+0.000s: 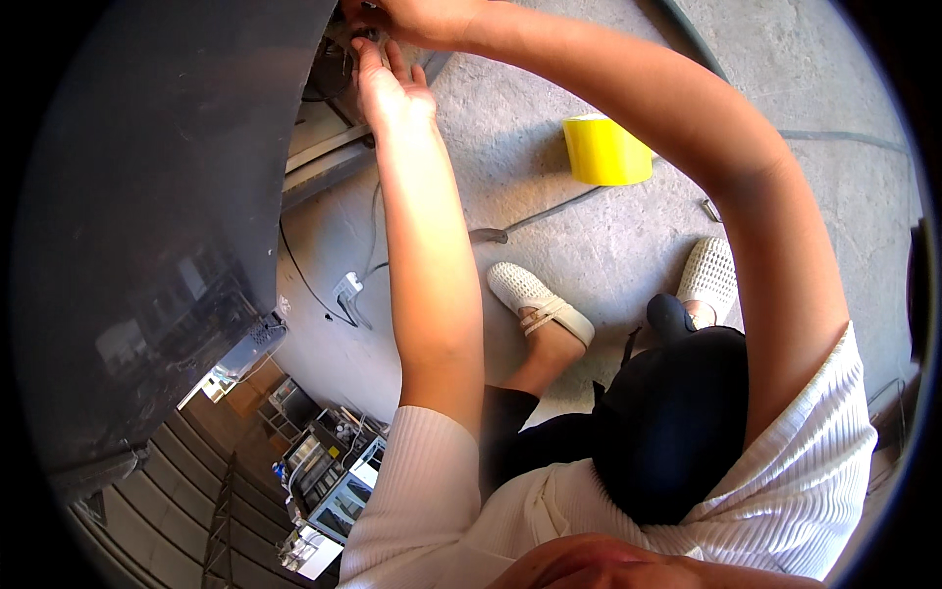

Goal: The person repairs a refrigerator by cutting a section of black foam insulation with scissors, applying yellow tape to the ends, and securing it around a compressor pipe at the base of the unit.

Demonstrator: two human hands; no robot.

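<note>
Both of my hands reach to the top of the head view, at the open side of a large dark cabinet (167, 216). My left hand (394, 93) is palm up, its thumb and fingertips closed in at a small dark part with thin wires (350, 61). Just above it, my right hand (422, 18) bends in from the right with curled fingers at the same spot. The frame's upper edge cuts off part of that hand. What either hand grips is too small and shadowed to make out. Below them runs the cabinet's metal bottom rail (329, 169).
A yellow roll (608, 152), like wide tape, stands on the concrete floor between my arms. Dark cables (554, 211) cross the floor, and a white plug or socket block (347, 288) lies near the cabinet. My light clogs (535, 294) are below. Cluttered equipment (329, 471) stands at the lower left.
</note>
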